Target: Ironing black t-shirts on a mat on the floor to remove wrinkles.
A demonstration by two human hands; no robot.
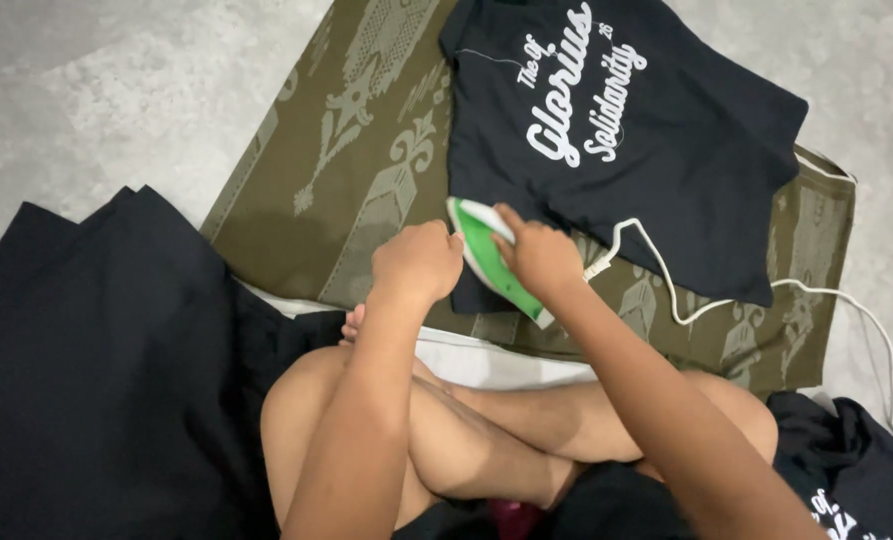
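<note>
While right hand (538,255) grips green-white plastic iron (486,255) on black printed cotton T-shirt (616,130), left hand (418,262) rests fisted at olive patterned mat's (306,200) near edge; ironing step, glide needs care.

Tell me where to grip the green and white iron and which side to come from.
Grip the iron by the handle along its top, coming from above on the rear end, where the right hand already sits. Its tip points toward the left hand and its white cord trails off right, so the back stays clear of the black T-shirt.
</note>
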